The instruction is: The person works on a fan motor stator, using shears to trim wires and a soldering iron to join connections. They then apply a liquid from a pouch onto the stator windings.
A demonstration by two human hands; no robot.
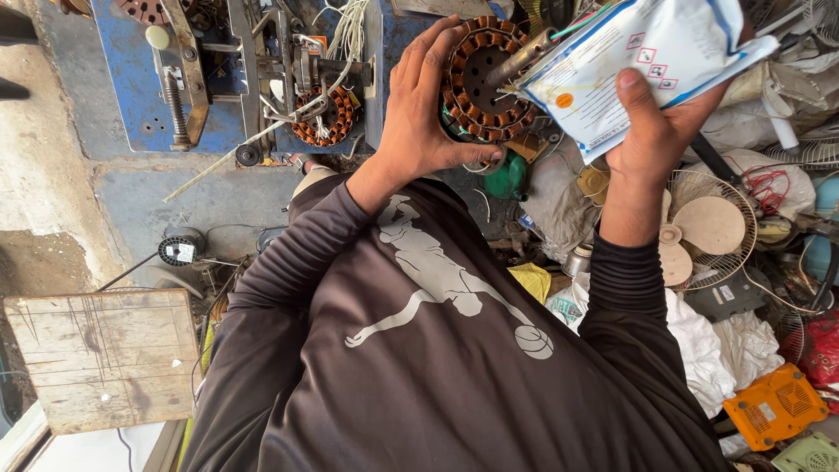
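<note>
Left hand (419, 114) — fingers spread and curled around the rim of a round motor stator (485, 79), gripping it from the left side with the thumb lying along its lower edge. The stator is a ring of copper-coloured windings about a dark core; a metal shaft (520, 59) projects from its centre toward the upper right. Right hand (660, 122) — closed on a white plastic pouch (647, 61) with blue edging and small printed symbols, thumb pressed flat on the face of the pouch, the other fingers hidden behind it. The pouch's lower left corner lies over the tip of the shaft and just beside the stator's right rim. Both objects are held up in front of the person's chest, above a cluttered work area.

Both forearms wear the dark long sleeves of a shirt (437, 367) carrying a pale figure print. Upper left: a blue winding machine (140, 96) with a second copper-wound stator (323, 118) mounted on it, well apart from the held one. Lower left: a scuffed wooden board (100, 358). Right of the right forearm: a wire fan guard (712, 232) with pale round discs lying against it. Lower right: an orange plastic casing (773, 404), near crumpled white cloth (717, 350). A green object (507, 179) lies just below the held stator; its kind cannot be told.
</note>
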